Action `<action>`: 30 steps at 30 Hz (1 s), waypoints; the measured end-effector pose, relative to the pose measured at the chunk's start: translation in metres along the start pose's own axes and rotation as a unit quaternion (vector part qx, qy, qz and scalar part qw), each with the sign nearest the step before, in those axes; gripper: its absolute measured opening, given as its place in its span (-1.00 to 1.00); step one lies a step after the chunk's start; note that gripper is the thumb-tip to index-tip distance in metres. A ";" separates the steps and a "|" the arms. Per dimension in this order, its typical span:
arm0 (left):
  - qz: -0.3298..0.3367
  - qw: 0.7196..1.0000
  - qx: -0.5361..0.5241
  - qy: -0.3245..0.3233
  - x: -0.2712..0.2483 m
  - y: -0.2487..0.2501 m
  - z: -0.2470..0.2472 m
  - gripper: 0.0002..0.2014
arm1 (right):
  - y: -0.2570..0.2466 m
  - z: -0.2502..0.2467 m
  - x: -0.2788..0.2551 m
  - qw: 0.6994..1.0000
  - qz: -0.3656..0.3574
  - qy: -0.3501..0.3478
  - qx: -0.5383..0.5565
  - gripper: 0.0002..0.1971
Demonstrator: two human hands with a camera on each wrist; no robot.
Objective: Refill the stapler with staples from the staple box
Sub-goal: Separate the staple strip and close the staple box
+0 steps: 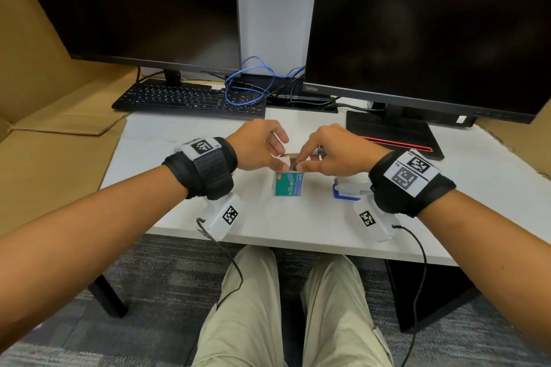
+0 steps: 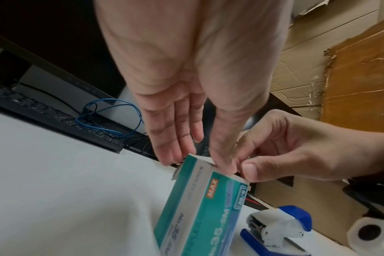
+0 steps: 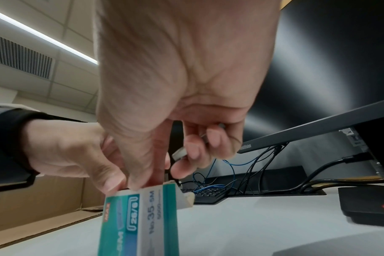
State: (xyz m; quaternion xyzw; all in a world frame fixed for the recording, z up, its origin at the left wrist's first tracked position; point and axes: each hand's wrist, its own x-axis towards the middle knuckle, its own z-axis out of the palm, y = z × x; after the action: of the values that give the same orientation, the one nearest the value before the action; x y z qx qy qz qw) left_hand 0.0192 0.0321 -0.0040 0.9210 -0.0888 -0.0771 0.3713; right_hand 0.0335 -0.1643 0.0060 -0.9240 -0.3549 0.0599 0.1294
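A teal staple box (image 1: 288, 185) stands upright on the white desk (image 1: 179, 188), its top flaps open. My left hand (image 1: 278, 155) grips the box's top, thumb (image 2: 224, 162) on the near side and fingers (image 2: 171, 152) on the far side. My right hand (image 1: 299, 161) has thumb and forefinger at the box's opening (image 3: 164, 186). Its other fingers curl round a silvery strip (image 3: 179, 155) that looks like staples. The blue and white stapler (image 1: 347, 189) lies on the desk right of the box (image 2: 200, 207), partly under my right wrist, and neither hand touches it (image 2: 278, 225).
Two dark monitors (image 1: 432, 24) stand at the back with a black keyboard (image 1: 190, 98) and a blue cable (image 1: 247, 83) between them. The right monitor's black base (image 1: 396, 137) is just behind my right hand. Cardboard (image 1: 59, 143) lines the left side. The desk's front edge (image 1: 268, 240) is close.
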 end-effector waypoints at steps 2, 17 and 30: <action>-0.006 1.000 0.022 0.002 0.002 0.000 0.001 -0.45 | 0.001 0.001 -0.001 1.000 0.004 -0.004 0.006 -0.73; 0.075 0.995 0.042 0.058 -0.003 0.001 0.004 -0.51 | 0.005 0.004 -0.003 0.998 -0.016 0.061 0.031 -0.82; 0.100 0.989 0.027 0.106 -0.009 -0.003 0.011 -0.83 | 0.008 0.004 -0.002 0.990 -0.005 0.131 0.044 -0.78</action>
State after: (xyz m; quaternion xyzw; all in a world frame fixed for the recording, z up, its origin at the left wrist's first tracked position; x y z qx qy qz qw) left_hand 0.0085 0.0285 -0.0133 0.9201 -0.1423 0.0603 0.3598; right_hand 0.0361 -0.1709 -0.0006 -0.9154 -0.3366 -0.0469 0.2157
